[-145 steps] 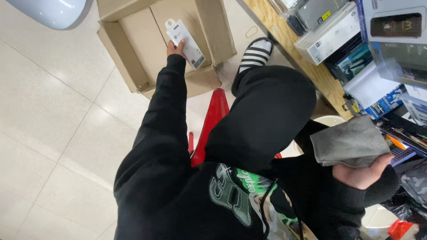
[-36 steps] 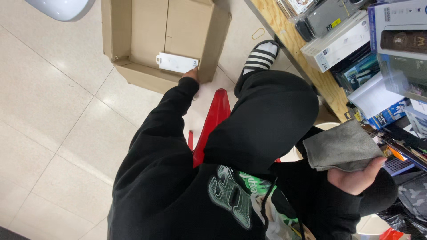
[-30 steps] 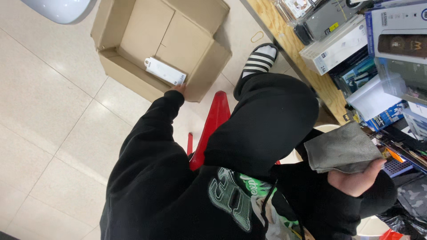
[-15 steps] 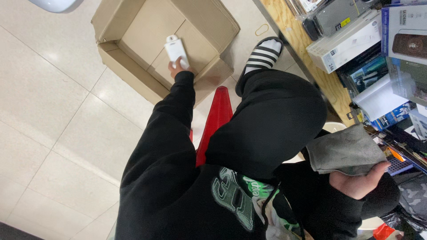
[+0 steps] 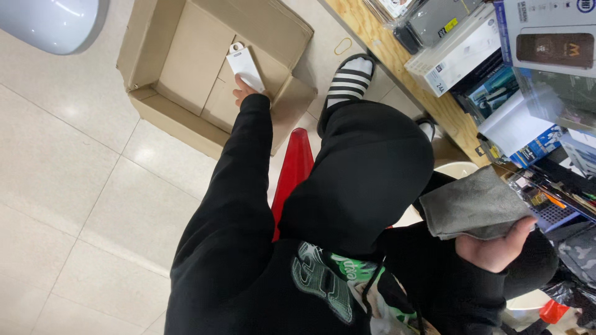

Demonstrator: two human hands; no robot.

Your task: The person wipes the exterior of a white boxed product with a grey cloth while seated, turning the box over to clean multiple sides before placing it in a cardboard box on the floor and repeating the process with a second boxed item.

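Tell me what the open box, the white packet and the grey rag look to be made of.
Box: brown corrugated cardboard, matte, with creased flaps. White packet in the left hand: probably glossy card or plastic, flat with a hang hole; the picture leaves it open. Grey rag on the right hand: soft matte cloth, draping in folds.

A shop or stockroom; boxed goods crowd a wooden shelf; pale tiled floor.

One cardboard box, one white packet, one grey cloth — and one striped slipper.
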